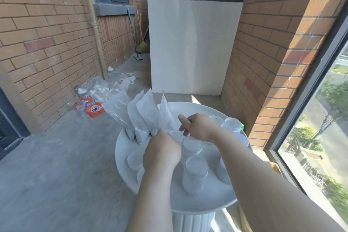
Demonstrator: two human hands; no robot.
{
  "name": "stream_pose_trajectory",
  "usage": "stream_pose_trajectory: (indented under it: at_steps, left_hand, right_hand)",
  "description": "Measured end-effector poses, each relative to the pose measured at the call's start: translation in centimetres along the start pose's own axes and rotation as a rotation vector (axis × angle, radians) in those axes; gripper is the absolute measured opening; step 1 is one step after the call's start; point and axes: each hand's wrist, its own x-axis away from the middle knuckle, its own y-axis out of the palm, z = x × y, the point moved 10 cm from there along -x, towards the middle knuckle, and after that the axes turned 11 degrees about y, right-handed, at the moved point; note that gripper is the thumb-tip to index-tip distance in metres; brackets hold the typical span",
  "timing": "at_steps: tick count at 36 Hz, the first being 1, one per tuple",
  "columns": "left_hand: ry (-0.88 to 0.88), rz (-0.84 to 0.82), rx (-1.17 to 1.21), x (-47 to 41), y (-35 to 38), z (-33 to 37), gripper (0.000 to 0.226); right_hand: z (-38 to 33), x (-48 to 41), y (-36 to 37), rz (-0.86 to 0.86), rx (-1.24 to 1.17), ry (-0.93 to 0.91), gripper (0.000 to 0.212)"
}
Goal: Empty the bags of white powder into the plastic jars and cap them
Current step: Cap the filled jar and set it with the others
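Head view looks down on a round white counter [216,196] that stands on a concrete balcony floor [56,165] between brick walls.

The left hand [162,149] is over the middle of the counter, its back toward the camera. It grips the lower ends of four bags of white powder [148,111], which fan upward and to the left above the counter's far left edge. Its fingers curl under the bunch and are mostly hidden by the hand itself.

The right hand [197,126] reaches in from the right, just beside the rightmost bag [165,114]. Its thumb points up and its forefinger angles down, the two held apart. The other fingers are loosely bent and nothing shows between them. Whether a fingertip touches that bag cannot be told.

Clear plastic jars [196,174] stand on the counter to the right of the left hand: one near the front, one just behind it under the right wrist, and two more at the far right rim. Another jar [223,171], partly hidden by the right forearm, leans at the right side. Two round lids [134,159] lie flat on the counter's left part, next to the left wrist.

On the floor by the left wall lie orange detergent packets [94,109] and a heap of clear plastic bottles [99,88]. A broom [143,44] leans in the far corner beside a white panel [192,47].
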Motion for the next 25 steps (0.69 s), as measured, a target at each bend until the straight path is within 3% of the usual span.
stream_pose_trajectory:
  at_steps: [3, 7, 8, 11, 14, 21, 25]
  left_hand:
    - [-0.007, 0.029, 0.016, -0.1, -0.7, -0.4, 0.022]
    - [0.021, -0.007, 0.013, 0.3, -0.4, -0.2, 0.023]
    - [0.028, -0.02, 0.008, 0.4, -0.3, -0.1, 0.023]
    - [0.044, -0.053, -0.004, 0.6, -0.1, 0.1, 0.028]
    - [0.057, -0.09, -0.01, 0.7, 0.4, 0.3, 0.03]
    - [0.063, -0.119, -0.012, 0.8, 0.7, 0.9, 0.032]
    - [0.054, -0.107, -0.024, 0.5, 0.4, 0.9, 0.031]
  right_hand:
    - [0.4, 0.1, -1.1, 0.059, -0.118, -0.001, 0.055]
    - [1.7, 1.4, -6.3, 0.554, 0.134, 0.003, 0.038]
    - [2.2, 1.7, -7.0, 0.61, 0.205, 0.043, 0.033]
    - [4.7, 0.9, -6.9, 0.519, 0.359, 0.248, 0.046]
    - [6.1, 0.4, -6.9, 0.499, 0.435, 0.341, 0.044]
    - [7.6, -0.3, -6.7, 0.436, 0.3, 0.368, 0.014]
    - [7.4, -0.8, -6.3, 0.427, 0.271, 0.349, 0.016]
